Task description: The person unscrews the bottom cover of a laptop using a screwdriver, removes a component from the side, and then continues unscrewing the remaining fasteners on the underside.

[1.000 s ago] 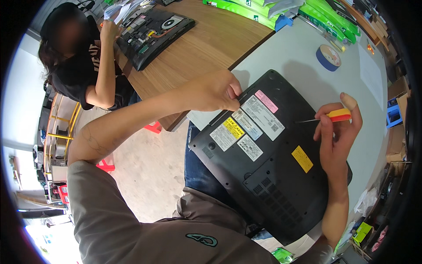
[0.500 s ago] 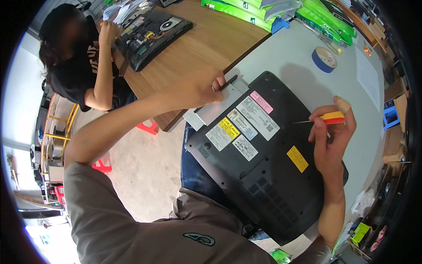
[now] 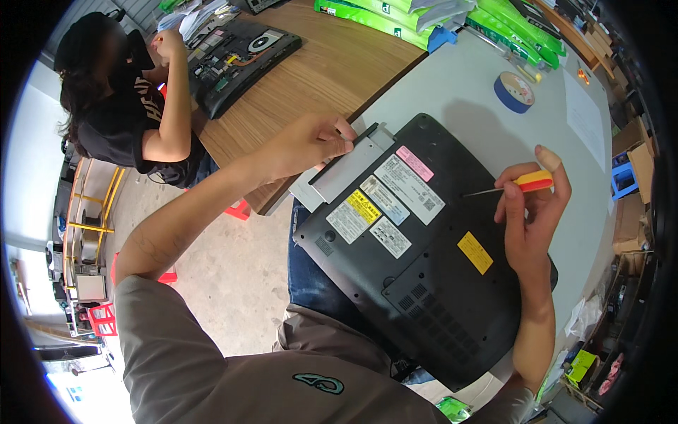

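A black laptop (image 3: 452, 283) lies upside down, partly on the grey table and partly over my lap. White, pink and yellow labels cover its underside. From its far-left side a flat silver optical drive (image 3: 351, 168) sticks partway out of its bay. My left hand (image 3: 314, 143) is closed at the drive's outer edge, thumb and fingers on the dark bezel. My right hand (image 3: 531, 219) holds a screwdriver (image 3: 531, 182) with a yellow and red handle. Its thin shaft points left over the laptop's underside; whether the tip touches is unclear.
A co-worker (image 3: 131, 113) sits at the wooden table (image 3: 339, 60) with an opened laptop (image 3: 236, 63). Blue tape (image 3: 514, 92), a paper sheet (image 3: 585, 113) and green packages (image 3: 512, 32) lie on the grey table. A red stool (image 3: 102, 319) stands at left.
My left hand, blurred before, is now sharp, slightly further left, its thumb on the drive's edge. The screwdriver stays almost where it was. The co-worker's raised hand has shifted.
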A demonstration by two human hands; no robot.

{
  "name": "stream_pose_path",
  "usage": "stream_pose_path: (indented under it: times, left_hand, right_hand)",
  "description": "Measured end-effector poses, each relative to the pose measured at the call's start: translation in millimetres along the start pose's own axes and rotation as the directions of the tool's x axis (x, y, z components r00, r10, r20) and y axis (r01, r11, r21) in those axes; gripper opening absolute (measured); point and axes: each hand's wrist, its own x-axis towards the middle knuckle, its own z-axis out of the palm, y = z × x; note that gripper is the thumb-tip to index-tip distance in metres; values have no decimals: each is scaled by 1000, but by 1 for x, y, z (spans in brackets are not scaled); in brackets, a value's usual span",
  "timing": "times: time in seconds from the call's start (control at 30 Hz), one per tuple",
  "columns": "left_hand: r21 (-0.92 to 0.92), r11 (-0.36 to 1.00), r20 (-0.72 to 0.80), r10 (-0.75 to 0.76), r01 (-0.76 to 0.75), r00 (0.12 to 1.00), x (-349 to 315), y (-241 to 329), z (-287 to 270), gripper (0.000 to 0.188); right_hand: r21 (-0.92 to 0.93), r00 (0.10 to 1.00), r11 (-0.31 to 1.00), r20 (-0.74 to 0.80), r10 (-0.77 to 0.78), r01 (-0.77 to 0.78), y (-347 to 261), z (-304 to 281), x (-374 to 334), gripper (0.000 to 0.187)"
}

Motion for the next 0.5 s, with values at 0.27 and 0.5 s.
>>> stream_pose_path:
  times: [0.27,0.5]
  left_hand:
    - [49,984,-170,175,-169,970,11,-29,-6,25]
    - [-91,991,-270,69,-96,960,12,-37,-12,35]
  right_hand:
    - [-5,1000,1000,3,7,-7,1,1,0,52]
    - [4,1000,1000,-7,24,-24,1,2,1,51]
